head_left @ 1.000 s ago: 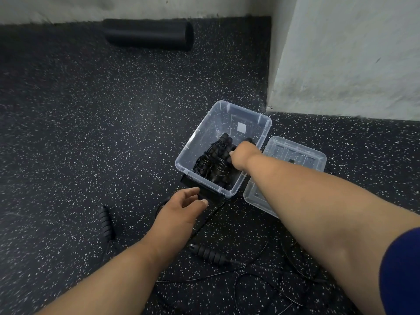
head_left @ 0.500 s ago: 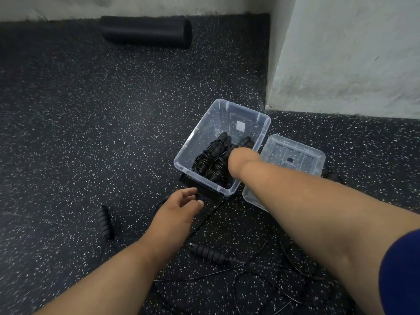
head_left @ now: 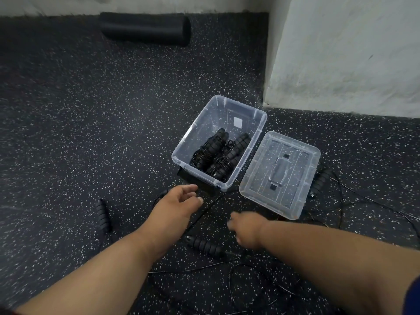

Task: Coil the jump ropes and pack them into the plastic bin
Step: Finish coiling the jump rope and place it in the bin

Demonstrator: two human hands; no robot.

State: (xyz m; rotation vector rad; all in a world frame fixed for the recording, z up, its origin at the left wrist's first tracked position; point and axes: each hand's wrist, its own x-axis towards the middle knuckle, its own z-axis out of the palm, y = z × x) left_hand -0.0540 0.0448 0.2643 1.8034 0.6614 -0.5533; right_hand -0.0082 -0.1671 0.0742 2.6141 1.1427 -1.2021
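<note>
A clear plastic bin (head_left: 195, 142) stands on the speckled floor with two coiled black jump ropes (head_left: 218, 155) lying side by side inside it. My left hand (head_left: 176, 206) hovers just in front of the bin, fingers loosely curled and holding nothing. My right hand (head_left: 246, 230) is blurred, low over the floor in front of the bin lid, and holds nothing. A loose black rope handle (head_left: 204, 245) lies between my forearms with thin cord trailing from it. Another handle (head_left: 103, 215) lies to the left.
The bin's clear lid (head_left: 280, 173) lies flat to the right of the bin. A further handle (head_left: 319, 181) and tangled cords (head_left: 354, 194) lie beyond the lid. A black foam roller (head_left: 145, 28) rests by the far wall. A white wall corner (head_left: 341, 53) rises behind the bin.
My right hand has come out of the bin, leaving the second coiled rope inside, and swung down to the floor near the lid. My left hand has barely moved.
</note>
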